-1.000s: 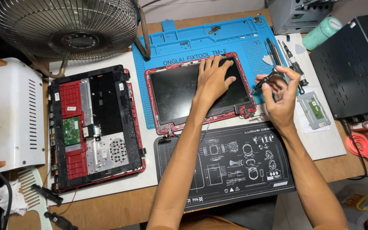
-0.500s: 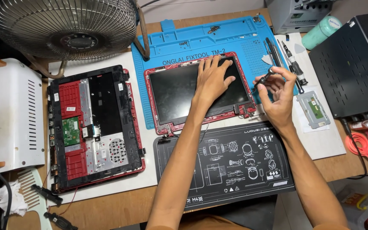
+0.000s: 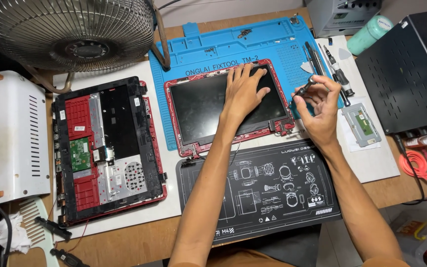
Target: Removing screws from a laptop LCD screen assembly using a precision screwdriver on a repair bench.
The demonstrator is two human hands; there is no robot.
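Raising the screwdriver (image 3: 306,88) slightly, right hand (image 3: 320,110) fingers stay clamped on it.
Left hand (image 3: 245,91), fingers spread, still flat on laptop screen panel (image 3: 203,106), centre frame.

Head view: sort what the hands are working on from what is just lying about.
In hand:
- left hand flat on the red-framed laptop screen
- right hand holding a small screwdriver
- blue work mat under the screen

Lying about:
- opened red laptop base
- fan
- black printed mat
- spare tools
- green canister
- black box
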